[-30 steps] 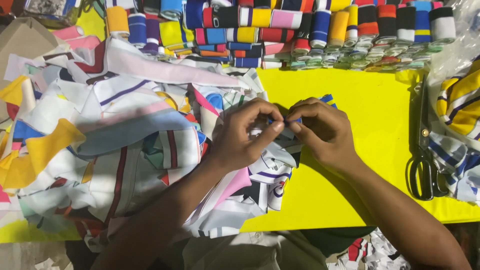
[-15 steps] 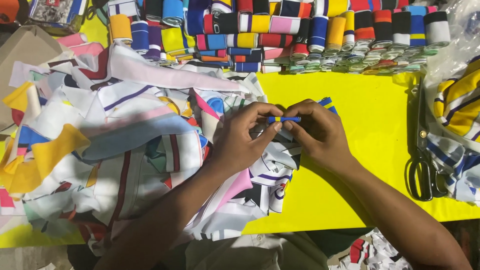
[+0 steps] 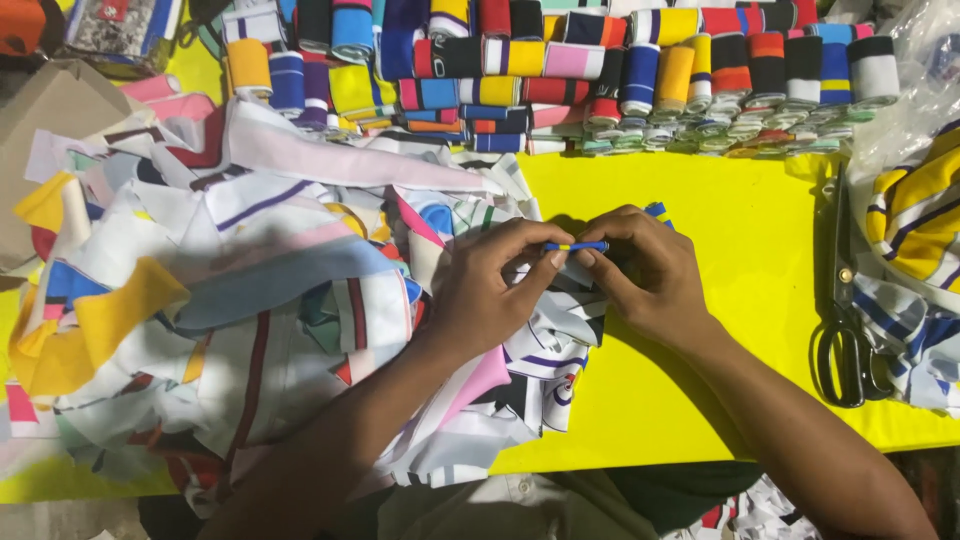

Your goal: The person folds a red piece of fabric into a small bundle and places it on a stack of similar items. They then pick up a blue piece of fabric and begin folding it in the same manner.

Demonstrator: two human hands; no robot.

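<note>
Hands: left hand (image 3: pixel 490 290) and right hand (image 3: pixel 645 270) meet over the yellow table (image 3: pixel 750 260), fingertips pinching opposite ends of a narrow blue-and-yellow fabric strip (image 3: pixel 575 246).
Strip: held level between both hands, just above the table; how far it is folded is hard to tell.
Left side: heap of printed cloth pieces (image 3: pixel 250 290) under the left forearm.
Far edge: rows of rolled striped bands (image 3: pixel 600 70).
Right side: black-handled scissors (image 3: pixel 848 320) lying beside striped cloth in clear plastic (image 3: pixel 920 220).

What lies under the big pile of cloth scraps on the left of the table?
The yellow table shows around the cloth scraps, so the scraps rest on it. Anything else beneath is covered.
</note>
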